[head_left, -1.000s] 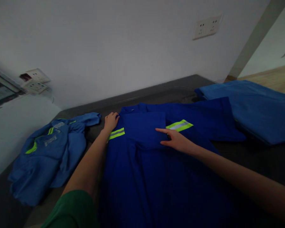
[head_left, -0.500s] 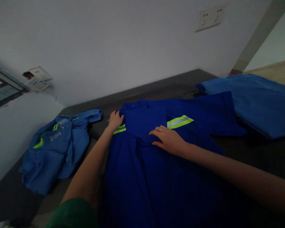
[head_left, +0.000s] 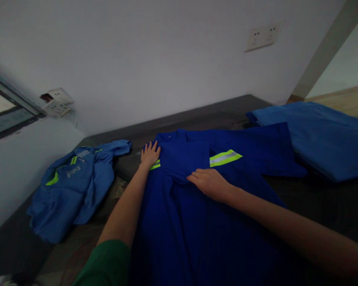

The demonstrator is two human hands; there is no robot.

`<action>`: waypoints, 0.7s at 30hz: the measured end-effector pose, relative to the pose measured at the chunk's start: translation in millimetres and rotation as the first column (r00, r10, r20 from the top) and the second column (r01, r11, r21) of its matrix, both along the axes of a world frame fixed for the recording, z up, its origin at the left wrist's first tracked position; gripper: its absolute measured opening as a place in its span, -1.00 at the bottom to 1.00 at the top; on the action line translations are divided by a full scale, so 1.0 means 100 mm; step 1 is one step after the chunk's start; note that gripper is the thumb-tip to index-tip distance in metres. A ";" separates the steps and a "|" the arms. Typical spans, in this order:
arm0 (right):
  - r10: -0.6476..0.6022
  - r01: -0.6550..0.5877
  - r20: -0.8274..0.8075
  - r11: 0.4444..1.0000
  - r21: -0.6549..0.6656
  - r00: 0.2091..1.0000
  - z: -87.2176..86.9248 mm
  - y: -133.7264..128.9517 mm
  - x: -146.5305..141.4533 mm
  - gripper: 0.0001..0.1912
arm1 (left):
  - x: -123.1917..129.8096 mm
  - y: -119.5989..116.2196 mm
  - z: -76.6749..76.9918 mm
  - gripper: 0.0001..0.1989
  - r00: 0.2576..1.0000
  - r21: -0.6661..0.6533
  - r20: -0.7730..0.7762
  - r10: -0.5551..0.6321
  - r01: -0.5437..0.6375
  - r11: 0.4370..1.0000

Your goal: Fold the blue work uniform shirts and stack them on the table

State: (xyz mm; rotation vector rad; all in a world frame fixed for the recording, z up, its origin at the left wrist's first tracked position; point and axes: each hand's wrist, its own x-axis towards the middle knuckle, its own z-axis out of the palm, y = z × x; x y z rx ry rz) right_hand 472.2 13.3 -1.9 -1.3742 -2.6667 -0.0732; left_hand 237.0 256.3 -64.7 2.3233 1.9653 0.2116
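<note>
A dark blue work shirt (head_left: 179, 206) with yellow-green and silver reflective strips lies spread in front of me, its collar toward the wall. The left sleeve (head_left: 185, 155) is folded inward across the chest, while the other one (head_left: 265, 147) stretches out to the right. My left hand (head_left: 150, 154) lies flat on the shirt's left shoulder with its fingers spread. At the lower edge of the folded sleeve, my right hand (head_left: 209, 183) has its fingers closed in a pinch on the cloth. A ring shows on one of its fingers.
On the left a lighter blue shirt (head_left: 77, 186) lies crumpled on the dark table (head_left: 131, 131). Folded light blue cloth (head_left: 319, 135) is stacked at the right. Behind the table stands a white wall (head_left: 155, 63) with sockets (head_left: 263, 36).
My right hand's fingers have closed from a loose, open shape onto the sleeve edge. My left hand has flattened and spread on the shoulder. The view has tilted slightly upward.
</note>
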 end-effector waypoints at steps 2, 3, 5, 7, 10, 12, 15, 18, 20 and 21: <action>-0.014 0.014 0.012 1.000 -0.012 1.000 -0.03 -0.01 0.00 -0.80 | 0.01 0.01 0.00 -0.41 0.999 0.017 0.042 0.014 -0.015 1.000; -0.029 0.029 0.014 0.999 -0.019 0.999 -0.06 -0.01 0.00 -0.80 | 0.00 0.03 0.00 -0.43 0.996 0.038 0.079 0.030 -0.033 0.999; -0.061 0.062 0.008 0.998 -0.030 0.998 -0.13 -0.01 0.02 -0.81 | -0.04 0.07 0.03 -0.48 0.984 0.096 0.156 0.081 -0.097 0.991; -0.090 0.089 -0.014 0.995 -0.038 0.996 -0.20 0.00 0.03 -0.81 | -0.12 0.14 0.09 -0.53 0.966 0.137 0.212 0.150 -0.181 0.974; -0.104 0.102 -0.064 0.994 -0.039 0.992 -0.27 0.01 0.04 -0.82 | -0.29 0.26 0.19 -0.58 0.941 0.112 0.240 0.238 -0.270 0.956; -0.110 0.105 -0.086 0.993 -0.054 0.990 -0.28 0.01 0.04 -0.80 | -0.38 0.35 0.24 -0.65 0.934 0.063 0.247 0.259 -0.282 0.957; -0.124 0.116 -0.098 0.990 -0.083 0.987 -0.27 0.01 0.03 -0.79 | -0.42 0.45 0.23 -0.74 0.932 0.013 0.246 0.267 -0.278 0.960; -0.113 0.105 -0.110 0.991 -0.079 0.987 -0.28 0.01 0.04 -0.81 | -0.36 0.47 0.17 -0.77 0.922 0.028 0.242 0.304 -0.319 0.947; -0.098 0.090 -0.116 0.993 -0.072 0.988 -0.30 0.02 0.05 -0.80 | -0.31 0.46 0.12 -0.79 0.917 0.061 0.245 0.315 -0.339 0.939; -0.091 0.083 -0.116 0.994 -0.070 0.989 -0.31 0.02 0.05 -0.80 | -0.29 0.45 0.11 -0.81 0.916 0.078 0.249 0.314 -0.342 0.936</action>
